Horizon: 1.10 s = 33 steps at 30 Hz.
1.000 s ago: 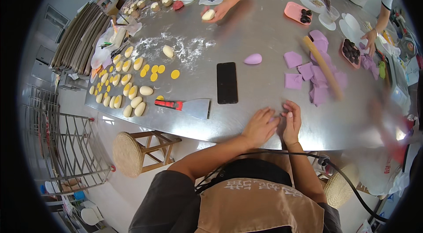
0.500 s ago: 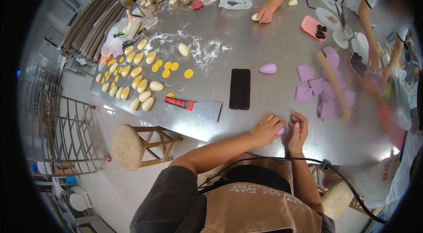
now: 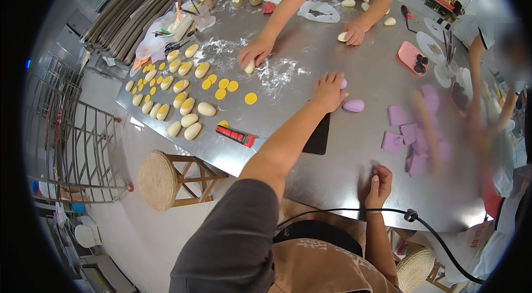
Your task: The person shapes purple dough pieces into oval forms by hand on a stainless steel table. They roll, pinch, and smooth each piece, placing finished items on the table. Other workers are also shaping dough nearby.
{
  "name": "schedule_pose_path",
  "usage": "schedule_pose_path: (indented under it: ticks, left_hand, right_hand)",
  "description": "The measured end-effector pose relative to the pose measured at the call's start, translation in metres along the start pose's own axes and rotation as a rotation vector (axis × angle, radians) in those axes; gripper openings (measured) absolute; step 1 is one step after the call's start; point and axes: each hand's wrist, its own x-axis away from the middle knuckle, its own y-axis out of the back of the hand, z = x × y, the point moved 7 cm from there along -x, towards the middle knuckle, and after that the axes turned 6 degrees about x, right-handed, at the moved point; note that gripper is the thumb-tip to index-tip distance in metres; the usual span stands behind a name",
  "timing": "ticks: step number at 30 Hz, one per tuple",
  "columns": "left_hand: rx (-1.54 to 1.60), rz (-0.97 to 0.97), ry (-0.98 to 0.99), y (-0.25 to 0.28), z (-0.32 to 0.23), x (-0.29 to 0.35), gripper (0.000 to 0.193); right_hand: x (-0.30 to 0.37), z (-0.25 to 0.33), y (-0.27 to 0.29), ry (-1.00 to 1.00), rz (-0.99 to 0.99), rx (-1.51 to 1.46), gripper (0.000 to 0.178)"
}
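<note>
My left hand (image 3: 329, 92) reaches out over the steel table, palm down, its fingers round an egg-shaped purple dough piece (image 3: 343, 84) that shows only in part. Just beside it lies a second purple dough egg (image 3: 353, 105), smooth and free of my fingers. Beneath my left forearm, a black phone (image 3: 318, 136) is partly hidden. Near the table's front edge my right hand (image 3: 379, 186) rests with its fingers curled in, and nothing shows in them. To the right are several flat purple dough pieces (image 3: 392, 141), partly stacked.
A red-handled scraper (image 3: 235, 136) lies left of my forearm. Cream dough eggs (image 3: 192, 131) and yellow discs (image 3: 250, 98) spread across the left. Opposite, a co-worker's hand (image 3: 256, 53) touches a cream egg. A blurred wooden stick (image 3: 426, 132) crosses the purple pieces.
My left hand has moved forward from the table edge with the purple dough egg, beside the other one. My right hand stays near the edge, fingers more curled. A co-worker has reached toward a cream egg.
</note>
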Motion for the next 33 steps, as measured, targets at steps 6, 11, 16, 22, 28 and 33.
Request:
schedule_pose_path:
  ticks: [6, 11, 16, 22, 28, 33]
  left_hand:
    - [-0.031, 0.106, -0.103, 0.110, 0.033, 0.119, 0.059]
    - [-0.274, 0.211, 0.001, 0.183, 0.096, 0.224, 0.061]
    - [-0.386, 0.168, 0.056, 0.184, 0.094, 0.251, 0.029]
    - [0.119, -0.055, 0.474, 0.175, 0.063, 0.262, 0.026]
    - [0.941, -0.406, 0.566, 0.094, 0.050, 0.288, 0.029]
    - [1.003, -0.179, 0.613, 0.119, 0.049, 0.284, 0.031]
  right_hand:
    - [0.001, -0.004, 0.005, 0.055, 0.005, 0.051, 0.028]
    - [-0.002, 0.006, -0.010, 0.124, 0.018, 0.082, 0.021]
    - [0.013, 0.060, -0.076, 0.167, 0.156, 0.208, 0.023]
    - [0.052, 0.083, -0.176, -0.049, 0.806, 0.018, 0.025]
    - [0.081, 0.096, -0.253, -0.613, 0.867, -0.236, 0.040]
    - [0.058, 0.088, -0.253, -0.826, 0.829, -0.410, 0.033]
